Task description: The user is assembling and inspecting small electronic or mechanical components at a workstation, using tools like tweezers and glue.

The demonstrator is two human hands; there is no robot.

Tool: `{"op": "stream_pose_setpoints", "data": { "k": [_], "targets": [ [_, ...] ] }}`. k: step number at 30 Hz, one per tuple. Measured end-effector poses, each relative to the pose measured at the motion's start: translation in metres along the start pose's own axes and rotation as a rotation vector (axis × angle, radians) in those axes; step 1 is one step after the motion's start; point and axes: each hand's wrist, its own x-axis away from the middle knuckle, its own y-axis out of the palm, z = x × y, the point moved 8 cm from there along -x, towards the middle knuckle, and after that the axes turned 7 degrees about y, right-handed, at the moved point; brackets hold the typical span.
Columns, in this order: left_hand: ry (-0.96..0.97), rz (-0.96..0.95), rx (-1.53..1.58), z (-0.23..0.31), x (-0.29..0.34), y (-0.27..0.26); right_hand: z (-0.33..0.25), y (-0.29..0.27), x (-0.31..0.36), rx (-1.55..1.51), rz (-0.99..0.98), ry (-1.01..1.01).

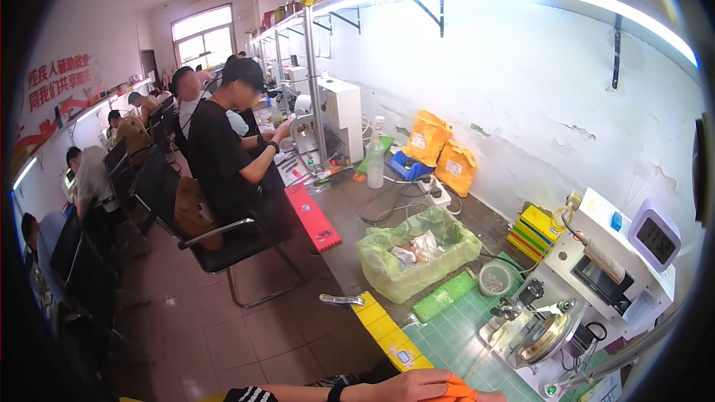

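Note:
At the lower edge, my left hand (410, 386) reaches in from the left, with a black band on its wrist. Its fingers are closed on a bright orange piece of soft material (459, 388), whose kind I cannot make out. Just right of the orange piece a sliver of skin shows, apparently my right hand (490, 396), mostly cut off by the frame edge. Both hands are near the yellow strip (389, 333) along the table edge and the green cutting mat (456, 331). Right of them stands a small machine with a round metal wheel (550, 339).
A basket with a pale green liner (406, 283) holds crumpled scraps. Beside it are a green block (445, 296) and a round tub (494, 280). A white control box (596, 253) stands right. Leftward, a co-worker in black (223, 141) sits at a machine.

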Motion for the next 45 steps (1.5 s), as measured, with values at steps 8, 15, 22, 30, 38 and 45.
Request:
{"op": "stream_pose_setpoints", "data": {
  "k": [8, 15, 22, 30, 38, 45],
  "targets": [
    [0.046, 0.639, 0.444, 0.003, 0.001, -0.175, -0.032, 0.022, -0.022, 0.104, -0.003, -0.02],
    [0.604, 0.762, 0.449, 0.122, 0.014, -0.287, -0.025, 0.006, -0.025, 0.32, 0.082, -0.01],
    [0.622, 0.755, 0.48, 0.123, 0.023, -0.275, -0.013, 0.006, -0.019, 0.361, 0.143, 0.003],
    [0.345, 1.072, 0.513, 0.081, 0.035, -0.271, -0.021, 0.019, -0.027, 0.485, 0.122, 0.043],
    [0.38, 1.053, 0.586, 0.078, 0.029, -0.274, -0.023, 0.027, -0.036, 0.562, 0.093, 0.058],
    [0.355, 0.988, 0.532, 0.078, 0.029, -0.278, -0.023, 0.031, -0.04, 0.566, 0.086, 0.039]
  ]
}}
